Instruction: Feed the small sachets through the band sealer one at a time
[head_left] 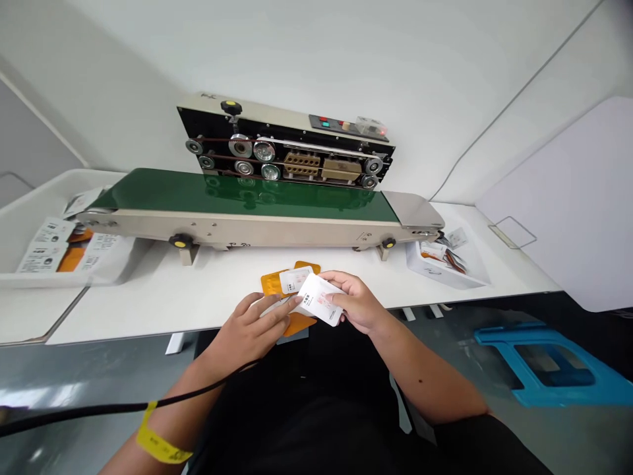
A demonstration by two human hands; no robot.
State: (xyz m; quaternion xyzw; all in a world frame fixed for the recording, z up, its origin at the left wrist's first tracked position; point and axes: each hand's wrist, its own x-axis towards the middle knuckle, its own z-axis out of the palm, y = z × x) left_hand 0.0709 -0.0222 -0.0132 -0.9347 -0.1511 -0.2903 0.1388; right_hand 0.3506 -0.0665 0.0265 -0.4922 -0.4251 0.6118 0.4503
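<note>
My right hand (pixel 360 302) pinches a flat white sachet (pixel 320 300) with dark print and a red drawing, thumb on its face. My left hand (pixel 258 325) lies palm down with its fingers stretched out toward that sachet, the index fingertip at its left edge. Beneath my left fingers are more sachets, partly hidden. Behind the hands, orange sachets (pixel 271 284) and another white-faced sachet (pixel 293 280) lie on the white table (pixel 222 270). An orange sachet (pixel 299 323) also shows below the held one, near the table's front edge.
A band sealing machine (pixel 291 148) with a green conveyor belt (pixel 247 196) stands behind the hands. White bins hold sachets at the left (pixel 126 264) and right (pixel 440 276). A blue stool (pixel 558 363) is on the floor at right. A black cable (pixel 99 410) crosses my left forearm.
</note>
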